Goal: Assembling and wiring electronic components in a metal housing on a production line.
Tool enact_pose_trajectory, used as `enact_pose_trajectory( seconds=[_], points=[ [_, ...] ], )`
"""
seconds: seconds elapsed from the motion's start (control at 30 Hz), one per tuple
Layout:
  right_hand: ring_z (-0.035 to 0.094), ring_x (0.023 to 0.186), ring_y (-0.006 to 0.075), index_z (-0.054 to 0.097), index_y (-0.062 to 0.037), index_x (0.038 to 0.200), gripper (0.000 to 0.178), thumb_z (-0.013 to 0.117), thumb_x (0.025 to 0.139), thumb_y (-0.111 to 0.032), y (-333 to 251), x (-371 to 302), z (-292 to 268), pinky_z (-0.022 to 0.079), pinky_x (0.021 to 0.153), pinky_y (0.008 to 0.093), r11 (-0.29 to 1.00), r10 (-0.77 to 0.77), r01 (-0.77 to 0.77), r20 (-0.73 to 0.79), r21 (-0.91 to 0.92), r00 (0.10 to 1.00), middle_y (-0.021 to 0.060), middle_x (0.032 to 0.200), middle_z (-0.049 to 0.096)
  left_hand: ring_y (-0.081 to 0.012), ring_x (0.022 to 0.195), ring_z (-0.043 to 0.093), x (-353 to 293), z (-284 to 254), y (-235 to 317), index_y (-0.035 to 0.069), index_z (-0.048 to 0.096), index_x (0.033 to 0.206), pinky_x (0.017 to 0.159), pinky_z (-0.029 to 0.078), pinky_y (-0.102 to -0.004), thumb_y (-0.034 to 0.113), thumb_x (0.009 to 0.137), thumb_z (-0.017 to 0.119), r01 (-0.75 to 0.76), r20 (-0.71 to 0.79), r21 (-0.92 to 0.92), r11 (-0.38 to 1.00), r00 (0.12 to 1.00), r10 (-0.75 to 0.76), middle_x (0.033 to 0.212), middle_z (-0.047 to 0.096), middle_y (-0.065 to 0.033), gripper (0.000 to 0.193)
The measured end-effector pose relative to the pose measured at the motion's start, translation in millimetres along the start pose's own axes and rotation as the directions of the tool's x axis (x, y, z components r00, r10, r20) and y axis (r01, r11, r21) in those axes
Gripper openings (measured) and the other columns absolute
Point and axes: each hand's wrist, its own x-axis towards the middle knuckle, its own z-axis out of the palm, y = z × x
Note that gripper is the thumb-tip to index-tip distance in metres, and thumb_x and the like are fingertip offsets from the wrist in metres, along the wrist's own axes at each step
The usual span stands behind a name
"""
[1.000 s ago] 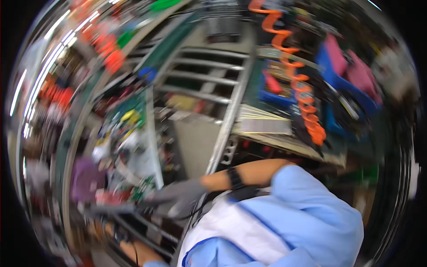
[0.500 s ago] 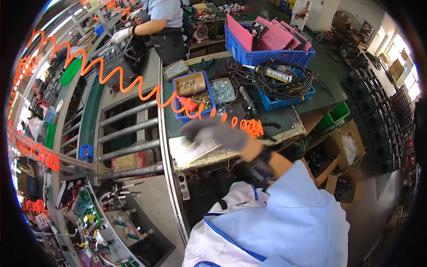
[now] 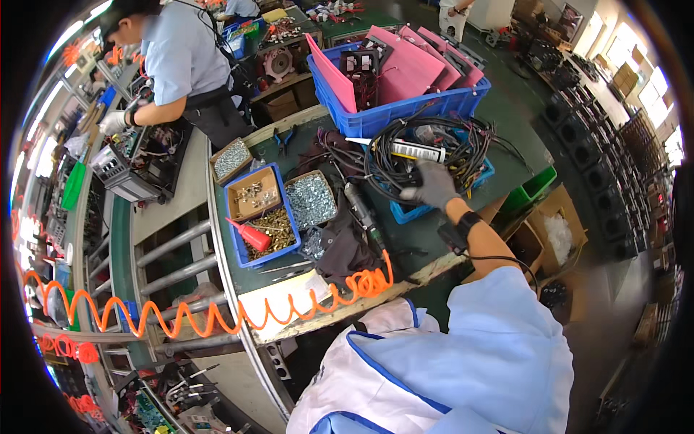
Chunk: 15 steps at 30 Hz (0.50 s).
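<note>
Right hand (image 3: 432,186), grey glove, reaching into blue bin (image 3: 405,213) of black cables (image 3: 434,148) at desk (image 3: 405,249) far edge. Grip half closed over cable bundle; firm hold unclear. Left hand out of view. Step: picking cable. Next needs: single one out, lift clear of tangle.

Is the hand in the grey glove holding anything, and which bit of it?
The gloved right hand reaches into the tangle of black cables in the blue bin. Whether it grips one cannot be told. The left hand is out of view.
</note>
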Motion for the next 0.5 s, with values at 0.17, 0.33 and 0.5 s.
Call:
enact_pose_trajectory(
  seconds=[0.17,0.33,0.5],
  points=[
    [0.047,0.108,0.0306,0.038,-0.0017,0.124,0.089,0.07,0.061,-0.056,-0.9,31.2,30.5,0.036,0.09,0.04,0.94,-0.053,0.167,0.358,-0.297,0.932,0.0166,0.115,0.048,-0.0209,0.078,0.057,-21.0,43.7,122.5,-0.003,0.058,0.083,0.066,0.045,-0.0314,0.025,0.088,0.045,0.248,0.407,-0.508,0.825,0.913,-0.025,0.077,0.058,-0.0128,0.031],
    [0.057,0.086,0.0243,0.044,-0.0043,0.119,0.064,0.069,0.065,-0.029,-1.1,23.5,37.2,0.041,0.075,0.0358,0.865,-0.124,0.294,0.393,-0.408,0.911,0.0107,0.094,0.058,-0.0293,0.073,0.055,-60.0,129.3,251.9,0.002,0.058,0.083,0.065,0.044,-0.0374,-0.001,0.067,0.062,0.262,0.529,-0.848,0.46,0.422,0.736,0.081,0.059,-0.0113,0.017],
    [0.057,0.084,0.0226,0.049,-0.005,0.111,0.051,0.066,0.067,-0.024,2.2,27.1,50.9,0.041,0.075,0.0344,0.917,-0.057,0.199,0.38,-0.346,0.923,0.009,0.089,0.059,-0.0302,0.083,0.057,-138.6,223.6,390.8,0.008,0.06,0.087,0.072,0.045,-0.0383,0.018,0.079,0.058,0.308,0.611,-0.77,0.559,0.106,0.784,0.085,0.061,-0.0119,0.013]
  ],
)
